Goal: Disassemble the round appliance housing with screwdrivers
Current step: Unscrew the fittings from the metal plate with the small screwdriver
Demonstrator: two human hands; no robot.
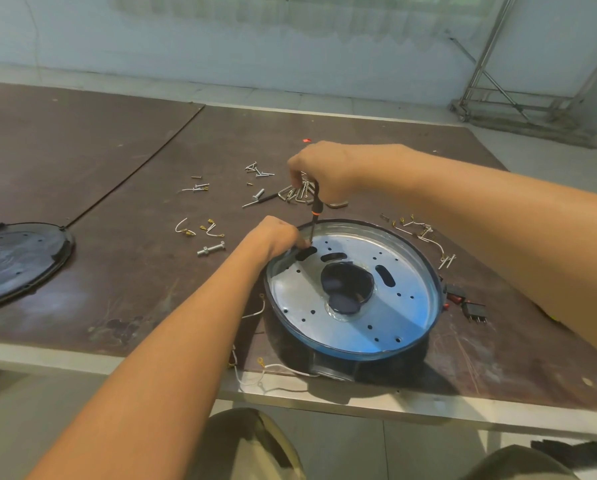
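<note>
At the left edge of the frame a black round cover [16, 261] lies flat on the table [123, 292]. Loose screws [259, 172] scatter mid-frame. Centre right, the left hand [276, 237] curls at the far-left rim of the round housing [404, 313]; whether it pinches anything, I cannot tell. Above it the right hand [324, 171] grips a near-upright screwdriver [316, 210], tip at that rim

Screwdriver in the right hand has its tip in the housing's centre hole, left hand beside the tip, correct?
No. The head view shows the screwdriver tip at the far-left rim of the housing; right hand grips it, left hand beside the tip.
</note>
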